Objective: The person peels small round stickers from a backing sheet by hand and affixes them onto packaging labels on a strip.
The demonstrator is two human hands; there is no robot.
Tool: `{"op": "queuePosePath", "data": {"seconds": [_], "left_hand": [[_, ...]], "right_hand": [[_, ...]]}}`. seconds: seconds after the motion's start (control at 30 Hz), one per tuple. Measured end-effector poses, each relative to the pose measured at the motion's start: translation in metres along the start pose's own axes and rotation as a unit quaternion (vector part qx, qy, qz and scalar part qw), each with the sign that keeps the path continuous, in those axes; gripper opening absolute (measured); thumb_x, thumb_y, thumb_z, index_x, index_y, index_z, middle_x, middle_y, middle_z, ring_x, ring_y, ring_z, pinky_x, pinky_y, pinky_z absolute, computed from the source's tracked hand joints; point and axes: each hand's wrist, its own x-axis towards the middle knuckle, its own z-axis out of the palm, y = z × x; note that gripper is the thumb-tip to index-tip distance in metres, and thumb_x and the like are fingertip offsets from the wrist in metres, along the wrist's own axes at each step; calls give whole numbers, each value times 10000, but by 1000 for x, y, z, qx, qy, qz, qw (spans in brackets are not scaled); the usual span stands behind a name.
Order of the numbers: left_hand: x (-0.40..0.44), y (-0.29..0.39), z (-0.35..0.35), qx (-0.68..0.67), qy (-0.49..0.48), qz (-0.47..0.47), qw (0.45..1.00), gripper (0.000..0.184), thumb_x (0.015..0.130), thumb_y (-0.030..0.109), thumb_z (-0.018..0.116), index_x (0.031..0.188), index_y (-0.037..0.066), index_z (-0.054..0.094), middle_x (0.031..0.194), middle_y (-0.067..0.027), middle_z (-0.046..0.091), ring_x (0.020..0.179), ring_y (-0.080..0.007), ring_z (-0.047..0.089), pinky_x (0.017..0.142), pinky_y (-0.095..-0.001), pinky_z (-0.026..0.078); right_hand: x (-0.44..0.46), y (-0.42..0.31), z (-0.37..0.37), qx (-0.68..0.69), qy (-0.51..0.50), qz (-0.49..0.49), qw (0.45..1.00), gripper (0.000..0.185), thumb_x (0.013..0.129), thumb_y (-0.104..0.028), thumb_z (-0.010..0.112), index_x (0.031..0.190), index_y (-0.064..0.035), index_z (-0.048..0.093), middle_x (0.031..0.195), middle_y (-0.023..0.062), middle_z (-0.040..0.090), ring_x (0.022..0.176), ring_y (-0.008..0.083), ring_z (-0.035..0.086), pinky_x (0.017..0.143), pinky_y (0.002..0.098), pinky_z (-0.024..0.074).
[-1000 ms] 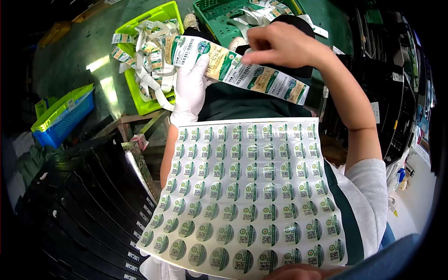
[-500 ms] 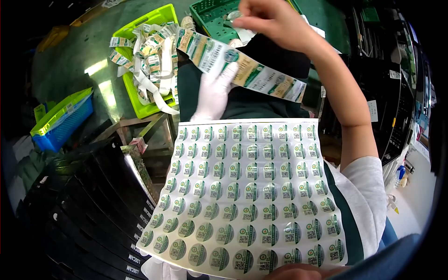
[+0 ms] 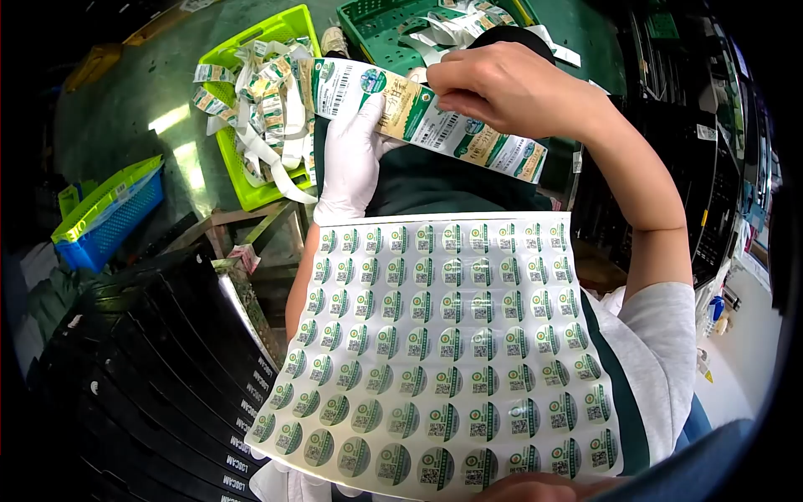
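Note:
My left hand (image 3: 351, 159), in a white glove, grips a strip of printed labels (image 3: 443, 125) with its thumb on top. The strip has barcodes, green and tan panels and round stickers, and runs down to the right. My right hand (image 3: 519, 88), bare, is over the middle of the strip with its fingers curled in. What is between those fingertips is hidden. Below both hands, a white sheet of round green-and-white QR-code stickers (image 3: 452, 343) lies across my front, over a dark green apron (image 3: 452, 188).
A lime-green crate (image 3: 255, 197) beyond my left hand holds tangled label strips. More strips lie in a dark green crate (image 3: 368, 33) at the top. Black stacked crates (image 3: 159, 360) stand at lower left, with blue and lime baskets (image 3: 113, 217) above them.
My right hand has come down onto the strip from above the dark green crate. My left hand has shifted left, carrying the strip's round sticker leftward. The sticker sheet has stayed in place.

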Motion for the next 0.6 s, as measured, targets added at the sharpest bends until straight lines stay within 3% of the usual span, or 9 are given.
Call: {"op": "queuePosePath", "data": {"seconds": [0.13,0.23,0.33,0.37,0.43,0.47,0.5,0.57,0.6], "left_hand": [[0,0,-2,6,6,-8,1000,330,986,170,438,1265,-5,467,1151,-115,587,1011,-203,625,813,-345,545],[-1,-1,-2,2,-13,30,999,317,977,136,448,1260,-4,462,1162,-114,572,1042,-215,604,856,-376,521],[-2,1,-9,-12,-28,33,999,316,970,115,454,1267,6,450,1190,-98,553,1082,-214,579,889,-391,499],[-3,2,-11,-7,-24,28,999,318,970,115,454,1269,8,447,1197,-95,549,1087,-213,576,885,-391,500],[-2,6,-10,-18,-10,30,999,325,971,113,453,1278,7,439,1195,-103,549,1089,-212,574,893,-386,495],[-1,9,-9,-22,-4,30,999,328,972,112,453,1282,7,435,1193,-106,550,1091,-212,573,897,-383,493],[-1,12,-8,-1,14,51,999,389,988,213,441,1322,16,407,1238,-135,529,1136,-230,546,960,-399,452],[-4,14,-9,-150,-106,131,974,468,965,248,511,1340,-3,392,1263,-146,528,1139,-247,550,996,-411,434],[-9,10,-2,-187,-141,116,965,522,946,303,547,1348,5,399,1289,-141,517,1176,-240,523,1034,-414,390]], "right_hand": [[5,-5,6,-51,-6,0,999,133,860,-160,603,812,-52,541,709,107,607,711,301,623,616,412,491],[9,3,13,-74,-6,22,997,228,848,-259,645,842,-52,551,703,102,616,678,298,629,599,409,499],[8,13,6,-111,99,94,984,465,785,-480,672,863,-34,568,666,121,615,627,318,630,569,412,495],[9,14,-3,-91,44,134,986,472,801,-494,657,869,-33,584,647,122,614,624,315,628,568,402,488],[7,8,-6,1,-27,124,992,438,820,-478,651,864,-45,609,627,112,604,603,304,618,557,392,476],[10,3,-5,46,-75,111,990,357,846,-409,649,850,-53,629,613,108,591,615,291,621,573,384,478],[12,4,3,58,-37,46,997,274,875,-313,636,828,-44,616,608,102,573,589,276,585,560,364,449],[22,-6,-4,179,-43,38,982,232,890,-236,621,833,-13,593,615,97,553,551,230,519,544,345,410],[26,-10,-7,221,-8,38,974,233,892,-225,619,827,-4,583,615,91,543,542,210,487,538,342,395]]}}
